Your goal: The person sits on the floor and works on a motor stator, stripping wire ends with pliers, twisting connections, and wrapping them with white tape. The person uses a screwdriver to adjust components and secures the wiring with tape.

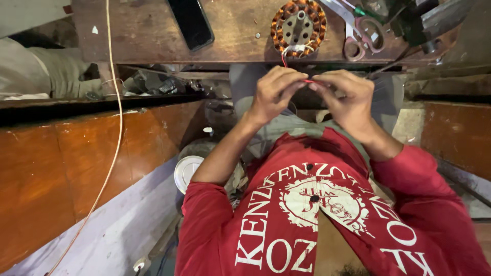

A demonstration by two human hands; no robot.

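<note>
From the head camera, looking down past my red shirt [307, 225]: both my hands are up in front of me, just below the edge of the bench [148, 36]. My left hand [273, 94] is curled in, thumb and forefingers pinched shut on a thin red wire [310, 81]. My right hand [345, 99] meets it from the other side, fingers closed on the same wire, so the two sets of fingertips nearly touch. The wire runs up from between my hands to the stator [299, 25], a round core wound with copper coils, lying flat on the bench just above my hands. Where the leads leave the windings there is a pale binding.

By my judgement, I am working on the end of this lead, twisting or baring it; the fingertips hide the tip, so I cannot tell which. The next move calls for a steady pinch and small finger work, with slack kept in the lead so nothing pulls on the windings.

Scissors [360, 36] lie on the bench just right of the stator, within reach. A dark phone [192, 23] lies to the left of it, well apart. A pale cord [116, 102] hangs down across the bench's edge at the far left.
</note>
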